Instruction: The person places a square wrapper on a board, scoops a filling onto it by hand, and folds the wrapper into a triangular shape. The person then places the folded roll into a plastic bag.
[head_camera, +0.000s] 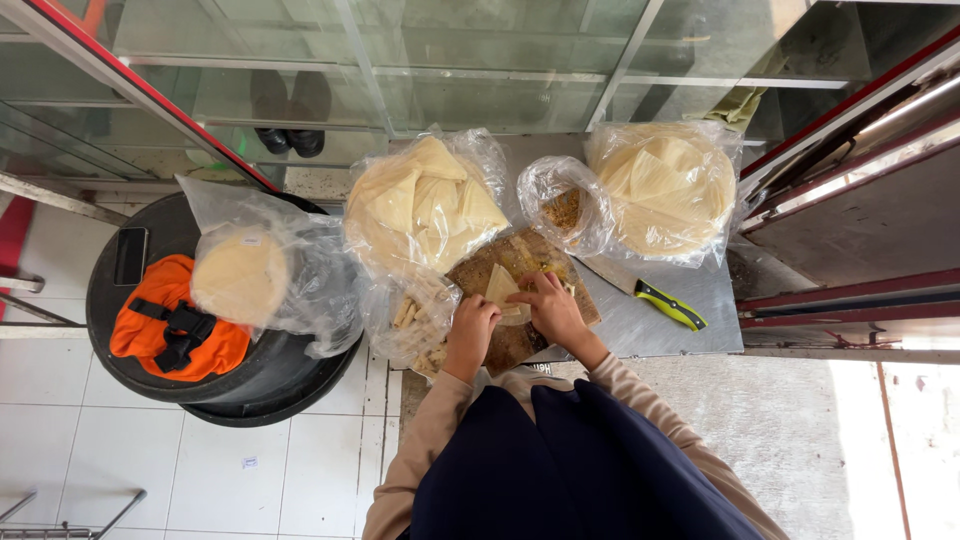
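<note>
Presently both hands work one thin pastry sheet (503, 290) on one wooden board (520, 345) at the tabletop (640, 325) centre. Left hand (470, 328) fingers are curled, pressing the sheet's lower edge; right hand (555, 308) fingers are pinched shut on its fold. Four clear bags counted: two of stacked sheets at 12 o'clock (425, 205) and 2 o'clock (665, 188), one small bag of filling (565, 208) between them, one of rolled pieces (415, 320) at 9 o'clock. One green-handled knife (660, 300) lies at 3 o'clock.
</note>
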